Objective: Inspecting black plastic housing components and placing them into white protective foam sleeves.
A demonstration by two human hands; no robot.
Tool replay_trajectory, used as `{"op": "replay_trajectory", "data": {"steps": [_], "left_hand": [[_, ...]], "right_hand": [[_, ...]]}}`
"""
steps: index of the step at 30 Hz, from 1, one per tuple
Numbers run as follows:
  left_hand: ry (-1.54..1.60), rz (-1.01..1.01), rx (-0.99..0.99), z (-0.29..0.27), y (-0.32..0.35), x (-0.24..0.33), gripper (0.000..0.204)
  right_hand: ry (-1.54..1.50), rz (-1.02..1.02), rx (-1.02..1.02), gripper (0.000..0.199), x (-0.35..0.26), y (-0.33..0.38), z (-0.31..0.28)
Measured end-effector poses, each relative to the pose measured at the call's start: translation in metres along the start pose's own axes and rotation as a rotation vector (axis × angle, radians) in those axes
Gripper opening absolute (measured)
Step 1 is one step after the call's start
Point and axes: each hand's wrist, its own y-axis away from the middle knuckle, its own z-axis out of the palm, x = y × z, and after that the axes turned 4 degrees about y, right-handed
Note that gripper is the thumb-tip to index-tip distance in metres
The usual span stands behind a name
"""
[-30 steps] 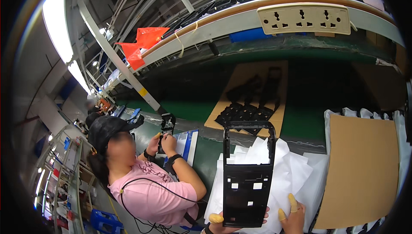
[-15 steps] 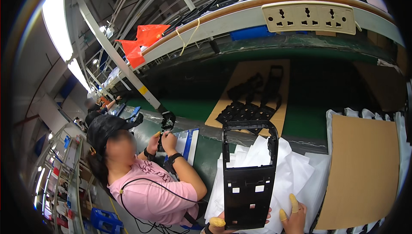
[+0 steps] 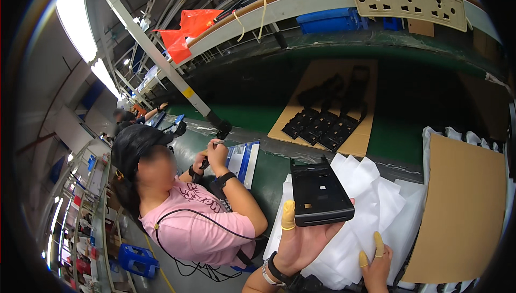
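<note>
Fingers of the left hand (image 3: pixel 301 239) grip a black plastic housing (image 3: pixel 320 193) from beneath, while the right hand (image 3: pixel 376 263), fingers loosely open, rests on white foam sheets (image 3: pixel 376 212) nearby.

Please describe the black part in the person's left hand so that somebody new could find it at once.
Start at the pile of white sheets near the lower middle. The left hand holds a black part just above it. Unlike the black parts lying on the far cardboard, it is raised and held.
</note>
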Motion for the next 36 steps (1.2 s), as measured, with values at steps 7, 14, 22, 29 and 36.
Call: {"op": "replay_trajectory", "data": {"steps": [7,14,22,29,36], "left_hand": [[-0.749,-0.047,-0.024,-0.018,0.006,0.0,0.075],[-2.0,0.63,0.158,-0.048,0.001,0.009,0.072],[-1.939,0.64,0.151,-0.055,0.001,0.008,0.084],[-1.658,0.369,0.015,-0.048,-0.007,0.011,0.089],[-1.624,-0.004,-0.243,-0.017,-0.085,0.009,0.069]], "right_hand": [[-0.031,-0.111,0.04,0.058,-0.012,-0.011,-0.017],[-0.038,-0.097,0.013,0.059,-0.009,-0.009,-0.012],[-0.042,-0.141,0.056,0.059,-0.009,-0.006,-0.009],[-0.047,-0.123,0.03,0.058,-0.013,-0.01,-0.017],[-0.069,-0.116,0.033,0.057,-0.014,-0.009,-0.016]]}}
